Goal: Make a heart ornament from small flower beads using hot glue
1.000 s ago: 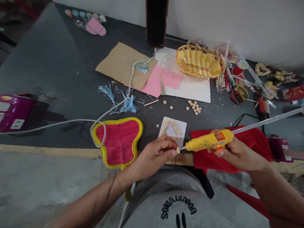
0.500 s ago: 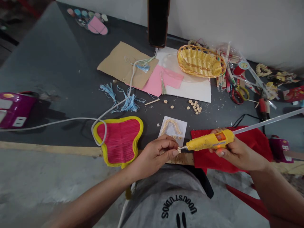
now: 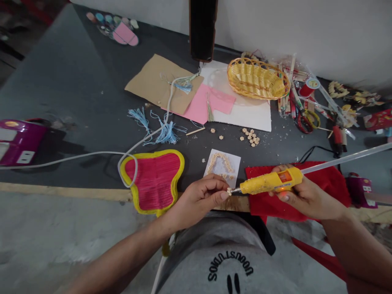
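Observation:
Between thumb and fingertips my left hand [image 3: 206,199] pinches a small pale flower-shaped bead [image 3: 229,191]. My right hand [image 3: 306,196] is wrapped round a yellow hot glue gun [image 3: 269,180], from whose back a long clear glue stick [image 3: 346,158] runs to the right. The gun's metal nozzle touches or nearly touches the bead. Just beyond my left hand lies a white card [image 3: 234,163] bearing a row of similar beads [image 3: 221,157] in an arch, its near part hidden by my fingers. Several loose flower beads [image 3: 251,136] are scattered farther back.
A red cloth [image 3: 324,188] lies beneath the gun. To the left are a pink and yellow butterfly-like piece [image 3: 156,179], a white cord [image 3: 101,153] and blue tassels [image 3: 168,132]. A wicker basket [image 3: 257,79], scissors [image 3: 304,121] and a thread spool [image 3: 310,86] stand farther back.
Both hands hold almost the same pose. The bead and nozzle tip have shifted very slightly left.

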`<state>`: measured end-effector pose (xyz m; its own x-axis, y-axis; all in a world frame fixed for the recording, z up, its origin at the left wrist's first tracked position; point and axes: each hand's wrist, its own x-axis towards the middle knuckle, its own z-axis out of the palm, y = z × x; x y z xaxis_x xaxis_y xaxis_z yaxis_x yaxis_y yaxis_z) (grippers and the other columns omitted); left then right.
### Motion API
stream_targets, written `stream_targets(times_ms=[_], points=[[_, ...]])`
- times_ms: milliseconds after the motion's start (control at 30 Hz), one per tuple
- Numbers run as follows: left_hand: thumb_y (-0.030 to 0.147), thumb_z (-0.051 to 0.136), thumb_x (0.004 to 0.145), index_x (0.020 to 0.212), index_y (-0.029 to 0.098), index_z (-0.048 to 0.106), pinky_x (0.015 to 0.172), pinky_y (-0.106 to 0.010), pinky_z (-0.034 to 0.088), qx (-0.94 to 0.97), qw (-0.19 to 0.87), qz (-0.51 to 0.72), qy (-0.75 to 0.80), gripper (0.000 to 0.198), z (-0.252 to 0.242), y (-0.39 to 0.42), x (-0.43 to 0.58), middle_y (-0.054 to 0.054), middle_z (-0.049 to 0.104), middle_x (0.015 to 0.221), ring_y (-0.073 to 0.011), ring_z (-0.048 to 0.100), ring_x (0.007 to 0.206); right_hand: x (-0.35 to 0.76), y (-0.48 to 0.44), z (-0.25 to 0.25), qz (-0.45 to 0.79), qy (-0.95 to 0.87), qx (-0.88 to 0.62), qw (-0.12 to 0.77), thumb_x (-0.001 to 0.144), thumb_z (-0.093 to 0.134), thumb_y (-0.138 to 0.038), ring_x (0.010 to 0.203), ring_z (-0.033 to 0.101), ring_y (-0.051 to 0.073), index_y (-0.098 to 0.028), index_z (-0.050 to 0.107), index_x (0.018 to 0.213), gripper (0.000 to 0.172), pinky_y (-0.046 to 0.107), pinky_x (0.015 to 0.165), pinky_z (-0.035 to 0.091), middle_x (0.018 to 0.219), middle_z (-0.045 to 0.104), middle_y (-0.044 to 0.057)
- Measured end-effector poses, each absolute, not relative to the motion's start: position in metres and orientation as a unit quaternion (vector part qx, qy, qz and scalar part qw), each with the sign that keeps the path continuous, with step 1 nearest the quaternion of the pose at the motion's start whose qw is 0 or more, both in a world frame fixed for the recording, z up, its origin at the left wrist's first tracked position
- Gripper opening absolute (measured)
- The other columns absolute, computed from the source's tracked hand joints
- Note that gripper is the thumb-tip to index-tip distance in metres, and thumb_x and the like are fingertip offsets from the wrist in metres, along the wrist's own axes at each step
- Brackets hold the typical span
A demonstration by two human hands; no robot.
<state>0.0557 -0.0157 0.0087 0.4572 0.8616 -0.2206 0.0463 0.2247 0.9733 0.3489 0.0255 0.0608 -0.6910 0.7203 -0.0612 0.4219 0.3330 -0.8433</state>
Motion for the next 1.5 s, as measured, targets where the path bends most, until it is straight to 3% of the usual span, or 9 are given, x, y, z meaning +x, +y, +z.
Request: stream_targets(times_ms=[200, 467, 567, 800, 900, 967, 1067, 1133, 1500], points=[[0.039, 0.059, 0.093, 0.091, 0.018, 0.069, 0.085, -0.030, 0.047, 0.519, 0.676, 0.310, 0.422, 0.024, 0.009, -0.016, 0.058, -0.003, 0.063, 0.094, -0.0146, 0.058, 0.088, 0.348, 0.023, 0.062, 0.471, -0.785, -0.363, 0.174, 0.097, 0.055, -0.035, 0.073, 0.068, 0.013, -0.024, 0.059, 0.112, 0.019, 0.021, 0.067, 0.057, 0.084, 0.070, 0.002], [0.037, 0.060, 0.093, 0.090, 0.018, 0.069, 0.087, -0.030, 0.047, 0.511, 0.669, 0.323, 0.434, 0.021, 0.009, -0.019, 0.058, -0.003, 0.063, 0.095, -0.0144, 0.058, 0.089, 0.373, 0.053, 0.049, 0.574, -0.610, -0.493, 0.235, 0.091, 0.061, -0.054, 0.058, 0.061, 0.010, -0.018, 0.062, 0.091, 0.036, 0.020, 0.052, 0.048, 0.076, 0.066, 0.004], [0.037, 0.059, 0.094, 0.088, 0.018, 0.069, 0.086, -0.029, 0.047, 0.515, 0.667, 0.320, 0.432, 0.022, 0.008, -0.022, 0.058, -0.003, 0.062, 0.094, -0.0136, 0.057, 0.088, 0.381, 0.088, 0.034, 0.497, -0.535, -0.602, 0.323, 0.088, 0.060, -0.057, 0.057, 0.059, 0.007, -0.016, 0.057, 0.101, 0.043, 0.022, 0.058, 0.048, 0.078, 0.064, 0.000], [0.039, 0.060, 0.093, 0.089, 0.018, 0.069, 0.089, -0.031, 0.047, 0.504, 0.668, 0.320, 0.445, 0.022, 0.006, -0.031, 0.057, -0.004, 0.063, 0.097, -0.0142, 0.057, 0.089, 0.384, 0.150, 0.016, 0.400, -0.550, -0.680, 0.274, 0.089, 0.056, -0.046, 0.073, 0.064, 0.009, -0.003, 0.058, 0.117, 0.051, 0.026, 0.070, 0.047, 0.096, 0.070, 0.012], [0.039, 0.061, 0.092, 0.090, 0.019, 0.069, 0.093, -0.032, 0.047, 0.493, 0.668, 0.323, 0.454, 0.021, 0.005, -0.032, 0.055, -0.004, 0.063, 0.101, -0.0142, 0.057, 0.091, 0.377, 0.128, 0.028, 0.280, -0.583, -0.707, 0.286, 0.082, 0.069, -0.038, 0.095, 0.064, 0.017, -0.006, 0.061, 0.117, 0.048, 0.028, 0.080, 0.047, 0.119, 0.067, 0.018], [0.039, 0.061, 0.092, 0.090, 0.020, 0.069, 0.094, -0.033, 0.047, 0.489, 0.670, 0.325, 0.455, 0.021, 0.005, -0.032, 0.054, -0.004, 0.063, 0.102, -0.0144, 0.057, 0.091, 0.362, 0.094, 0.039, 0.149, -0.661, -0.677, 0.288, 0.086, 0.068, -0.036, 0.091, 0.064, 0.016, -0.012, 0.066, 0.114, 0.037, 0.030, 0.082, 0.049, 0.116, 0.069, 0.015], [0.039, 0.060, 0.092, 0.089, 0.020, 0.069, 0.093, -0.033, 0.048, 0.491, 0.669, 0.327, 0.451, 0.021, 0.005, -0.030, 0.054, -0.004, 0.064, 0.100, -0.0153, 0.058, 0.092, 0.323, 0.033, 0.046, 0.238, -0.747, -0.546, 0.295, 0.088, 0.068, -0.033, 0.087, 0.068, 0.016, -0.021, 0.067, 0.107, 0.022, 0.030, 0.081, 0.055, 0.101, 0.072, 0.006], [0.040, 0.060, 0.092, 0.090, 0.020, 0.069, 0.092, -0.033, 0.049, 0.490, 0.673, 0.330, 0.445, 0.021, 0.005, -0.029, 0.055, -0.004, 0.064, 0.099, -0.0157, 0.059, 0.093, 0.296, 0.002, 0.041, 0.307, -0.781, -0.456, 0.294, 0.084, 0.073, -0.035, 0.090, 0.069, 0.018, -0.023, 0.067, 0.106, 0.025, 0.031, 0.079, 0.058, 0.097, 0.072, 0.005], [0.037, 0.065, 0.090, 0.087, 0.020, 0.070, 0.084, -0.029, 0.048, 0.460, 0.706, 0.337, 0.420, 0.018, -0.002, -0.034, 0.055, -0.002, 0.061, 0.094, -0.0145, 0.059, 0.090, 0.252, -0.021, 0.014, 0.395, -0.736, -0.410, 0.367, 0.084, 0.074, -0.027, 0.081, 0.068, 0.015, -0.024, 0.069, 0.103, 0.020, 0.029, 0.070, 0.060, 0.088, 0.071, 0.003]])
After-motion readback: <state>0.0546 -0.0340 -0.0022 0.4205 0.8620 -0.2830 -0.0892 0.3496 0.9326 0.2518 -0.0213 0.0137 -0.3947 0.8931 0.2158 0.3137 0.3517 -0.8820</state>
